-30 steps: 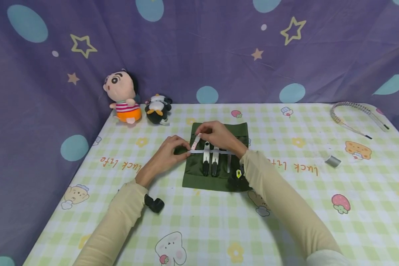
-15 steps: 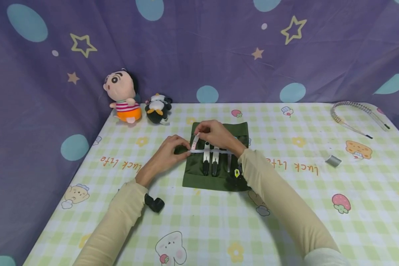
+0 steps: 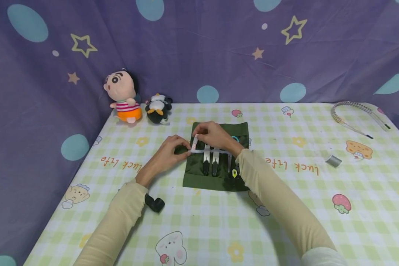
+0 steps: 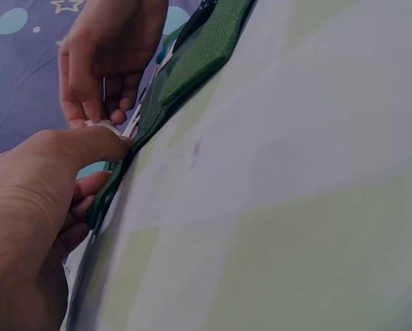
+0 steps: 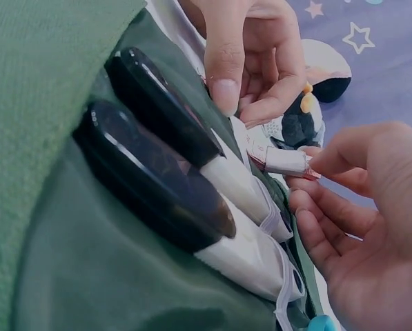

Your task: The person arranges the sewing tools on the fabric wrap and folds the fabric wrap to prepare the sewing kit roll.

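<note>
A dark green fabric tool pouch [image 3: 199,181] lies unfolded on the table, with a thin white elastic band across it. My left hand [image 3: 169,149] pinches the pouch's left edge beside the band, thumb above and fingers beneath. My right hand [image 3: 214,135] pinches the upper end of a short white strip with pinkish-red marks [image 3: 194,143]; its exact kind is unclear. The strip's lower end meets the band. Two white-and-black nail clippers [image 5: 150,176] sit under the band. To their right is a slim metal tool [image 3: 229,162]; a turquoise ring [image 3: 235,138] shows behind my right wrist.
Two plush toys, a doll [image 3: 128,99] and a penguin [image 3: 157,109], stand at the back left. A headband [image 3: 352,111] lies at the back right, with a small grey cylinder [image 3: 334,160] nearer. A patterned purple curtain [image 3: 173,55] hangs behind the checked tablecloth [image 3: 219,221].
My right hand has shifted slightly left, and the strip's upper end sits a little lower and more upright. The turquoise ring shows more clearly. My left hand has stayed in place.
</note>
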A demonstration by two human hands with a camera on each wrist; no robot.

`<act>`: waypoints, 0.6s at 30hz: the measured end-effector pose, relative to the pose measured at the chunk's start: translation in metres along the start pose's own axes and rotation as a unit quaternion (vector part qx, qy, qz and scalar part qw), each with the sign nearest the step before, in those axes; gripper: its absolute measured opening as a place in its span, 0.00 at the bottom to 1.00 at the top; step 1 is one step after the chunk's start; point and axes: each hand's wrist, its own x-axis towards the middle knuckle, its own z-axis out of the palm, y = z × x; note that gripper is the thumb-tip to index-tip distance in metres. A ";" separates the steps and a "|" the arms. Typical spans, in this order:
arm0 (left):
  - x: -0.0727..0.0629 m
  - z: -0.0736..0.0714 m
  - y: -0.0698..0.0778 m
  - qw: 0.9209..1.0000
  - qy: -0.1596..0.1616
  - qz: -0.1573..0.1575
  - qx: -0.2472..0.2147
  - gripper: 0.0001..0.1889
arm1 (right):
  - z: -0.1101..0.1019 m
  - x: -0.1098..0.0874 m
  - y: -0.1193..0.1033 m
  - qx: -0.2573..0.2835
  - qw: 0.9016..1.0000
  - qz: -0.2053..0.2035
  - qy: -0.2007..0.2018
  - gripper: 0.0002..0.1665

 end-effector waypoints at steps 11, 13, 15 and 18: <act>-0.001 0.000 0.000 1.000 0.000 -0.002 -0.004 0.04 | 0.003 0.003 0.003 -0.062 0.998 0.000 -0.003 0.14; 0.000 0.000 0.001 1.000 0.000 -0.003 -0.005 0.04 | 0.004 0.003 0.002 -0.072 0.997 0.007 -0.003 0.14; -0.001 0.000 0.000 1.000 0.000 -0.005 -0.004 0.04 | 0.004 0.003 0.002 -0.076 0.997 0.016 -0.002 0.14; -0.001 0.000 0.000 1.000 0.000 -0.010 -0.005 0.04 | 0.005 0.003 0.002 -0.083 0.996 0.024 0.000 0.14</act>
